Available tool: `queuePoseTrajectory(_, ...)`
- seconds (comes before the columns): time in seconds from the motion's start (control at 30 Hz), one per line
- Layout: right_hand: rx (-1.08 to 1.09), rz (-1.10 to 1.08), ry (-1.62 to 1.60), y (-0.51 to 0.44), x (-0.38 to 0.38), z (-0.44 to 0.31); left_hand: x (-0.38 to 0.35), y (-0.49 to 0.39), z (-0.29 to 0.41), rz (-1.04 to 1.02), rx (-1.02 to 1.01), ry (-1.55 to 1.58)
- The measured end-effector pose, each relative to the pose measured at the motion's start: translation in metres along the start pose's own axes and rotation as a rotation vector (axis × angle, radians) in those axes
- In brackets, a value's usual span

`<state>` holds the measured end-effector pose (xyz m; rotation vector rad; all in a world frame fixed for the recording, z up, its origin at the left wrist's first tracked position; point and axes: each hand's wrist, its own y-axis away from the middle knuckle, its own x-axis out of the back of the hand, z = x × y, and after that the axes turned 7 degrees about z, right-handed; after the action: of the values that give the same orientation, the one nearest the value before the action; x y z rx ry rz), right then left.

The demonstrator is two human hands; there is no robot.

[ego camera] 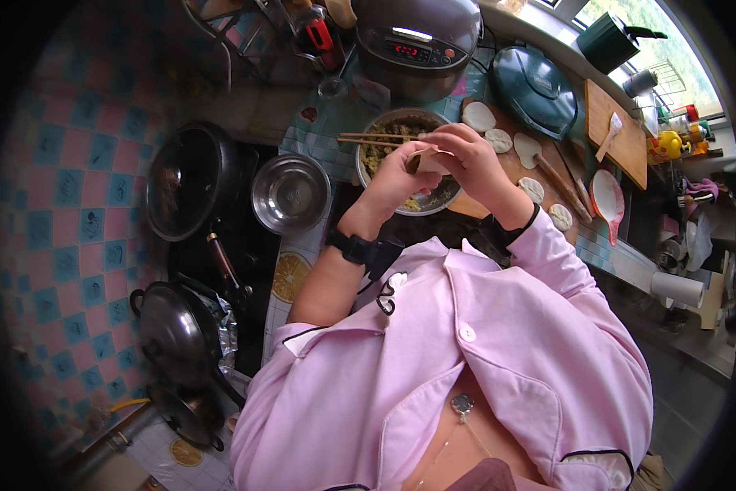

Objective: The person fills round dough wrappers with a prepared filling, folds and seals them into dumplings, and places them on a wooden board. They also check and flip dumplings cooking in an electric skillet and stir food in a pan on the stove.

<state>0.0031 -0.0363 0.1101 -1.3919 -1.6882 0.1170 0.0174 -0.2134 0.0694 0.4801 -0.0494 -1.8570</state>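
Observation:
My left hand [395,178] and my right hand [475,159] meet above a metal bowl of filling [387,132], pinching a folded dough wrapper [429,162] between them. Some dark filling seems to show at the wrapper's left opening. A pair of chopsticks [368,140] lies across the bowl, their right ends hidden behind my hands. On the wooden board to the right are a flattened dough wrapper [526,150], several floured dough pieces [499,140] and a wooden rolling pin [561,186].
An empty metal bowl [290,194] stands left, beside a lidded frying pan [187,181]. A rice cooker [417,49] and a green lidded appliance [537,92] stand behind. A white scoop with a red handle [607,196], a cutting board [616,132] and a paper roll [677,289] are at right.

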Motion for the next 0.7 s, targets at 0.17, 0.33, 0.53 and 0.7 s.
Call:
queuePoseTrajectory(0.17, -0.380, 0.149, -0.118, 0.010, 0.008, -0.004, 0.010, 0.007, 0.005, 0.052, -0.070, 0.307)
queuePoseTrajectory(0.33, -0.493, 0.120, -0.328, 0.024, -0.002, -0.002, 0.005, 0.008, 0.008, 0.028, -0.141, 0.454)
queuePoseTrajectory(0.53, -0.402, 0.188, -0.147, 0.026, -0.005, -0.003, 0.003, 0.004, 0.003, -0.004, -0.129, 0.285)
queuePoseTrajectory(0.7, -0.490, 0.190, -0.270, 0.026, -0.001, -0.010, 0.004, 0.005, 0.001, -0.005, -0.123, 0.211)
